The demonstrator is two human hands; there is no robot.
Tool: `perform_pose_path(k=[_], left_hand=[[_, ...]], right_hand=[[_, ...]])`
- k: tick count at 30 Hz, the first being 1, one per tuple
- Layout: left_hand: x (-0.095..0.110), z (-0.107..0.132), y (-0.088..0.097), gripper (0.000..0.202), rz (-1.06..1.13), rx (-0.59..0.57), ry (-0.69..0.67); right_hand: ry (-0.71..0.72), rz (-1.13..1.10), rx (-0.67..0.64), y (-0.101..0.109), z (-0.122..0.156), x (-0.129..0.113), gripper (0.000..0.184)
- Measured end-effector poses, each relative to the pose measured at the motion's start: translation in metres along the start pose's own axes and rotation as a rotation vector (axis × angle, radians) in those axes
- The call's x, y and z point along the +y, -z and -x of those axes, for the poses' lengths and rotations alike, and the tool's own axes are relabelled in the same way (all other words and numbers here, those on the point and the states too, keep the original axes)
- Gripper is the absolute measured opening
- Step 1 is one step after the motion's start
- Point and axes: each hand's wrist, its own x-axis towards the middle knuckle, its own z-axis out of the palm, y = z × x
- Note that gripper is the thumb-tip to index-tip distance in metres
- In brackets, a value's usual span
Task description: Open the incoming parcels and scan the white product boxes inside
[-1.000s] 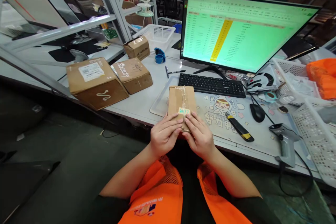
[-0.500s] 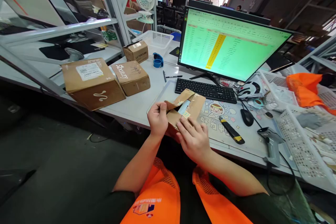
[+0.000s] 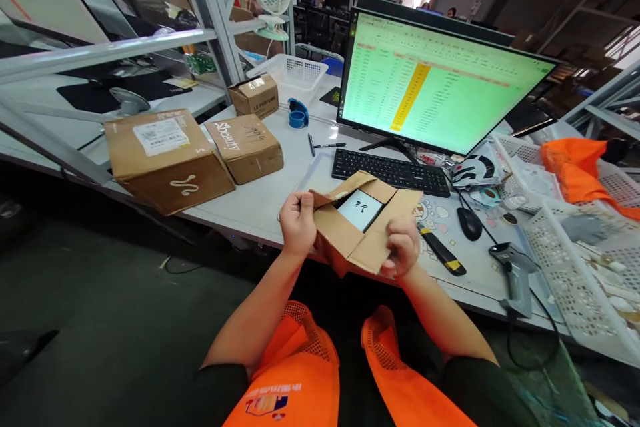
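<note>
Small cardboard box held at desk edge, flaps spread by left hand and right hand, both gripping. White inner box visible inside. Best kept level, flaps wide.

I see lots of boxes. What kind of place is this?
Probably a parcel-packing desk in a warehouse: sealed cardboard boxes wait on the table, a barcode scanner lies by the keyboard, and metal shelving stands behind.

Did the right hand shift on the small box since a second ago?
Yes. The right hand left the taped top near the left hand and now grips the small box's opened right flap, nearer the utility knife.
</note>
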Motion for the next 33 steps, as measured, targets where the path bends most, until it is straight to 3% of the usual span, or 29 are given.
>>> perform_pose_path(k=[2, 4, 7, 9, 12, 14, 16, 18, 21, 24, 26, 28, 30, 31, 33], left_hand=[[-0.002, -0.006, 0.004, 0.051, 0.013, -0.031, 0.049], [-0.002, -0.013, 0.008, 0.045, -0.016, -0.143, -0.012], [0.002, -0.029, 0.013, 0.033, -0.048, -0.378, -0.263], [0.01, -0.041, 0.015, 0.027, -0.09, -0.516, -0.437], [0.032, -0.049, 0.017, 0.019, -0.347, -0.699, -0.651], [0.048, -0.047, 0.016, 0.025, -0.612, -0.779, -0.736], [0.06, -0.043, 0.014, 0.035, -0.834, -0.761, -0.756], [0.063, -0.04, 0.011, 0.034, -0.939, -0.703, -0.749], [0.059, -0.042, 0.008, 0.03, -0.891, -0.671, -0.733], [0.051, -0.053, 0.005, 0.034, -0.776, -0.556, -0.651], [0.042, -0.066, 0.002, 0.039, -0.717, -0.443, -0.492], [0.03, -0.083, 0.0, 0.047, -0.62, -0.38, -0.201], [0.02, -0.098, -0.002, 0.051, -0.519, -0.388, 0.098], [0.018, -0.102, -0.002, 0.049, -0.507, -0.404, 0.165], [0.024, -0.101, 0.0, 0.04, -0.598, -0.375, 0.056]], right_hand=[[0.028, -0.029, 0.044, 0.003, 0.017, -0.008, 0.036], [0.038, -0.077, 0.008, 0.013, 0.019, -0.022, 0.02], [-0.056, -0.208, -0.318, 0.045, -0.007, -0.042, 0.006], [-0.178, -0.19, -0.55, 0.071, -0.035, -0.041, 0.006], [-0.37, 0.141, -0.714, 0.095, -0.077, -0.006, 0.025], [-0.497, 0.299, -0.962, 0.092, -0.097, 0.027, 0.048], [-0.595, 0.316, -1.264, 0.079, -0.109, 0.052, 0.054], [-0.619, 0.326, -1.402, 0.062, -0.115, 0.061, 0.052], [-0.623, 0.474, -1.323, 0.044, -0.111, 0.047, 0.055], [-0.665, 0.55, -1.218, 0.041, -0.098, 0.025, 0.052], [-0.692, 0.554, -1.163, 0.044, -0.086, 0.015, 0.049], [-0.724, 0.56, -1.116, 0.048, -0.074, 0.007, 0.046], [-0.752, 0.564, -1.089, 0.05, -0.067, 0.002, 0.044], [-0.759, 0.568, -1.089, 0.05, -0.066, 0.0, 0.044], [-0.762, 0.594, -1.104, 0.048, -0.07, -0.001, 0.045]])
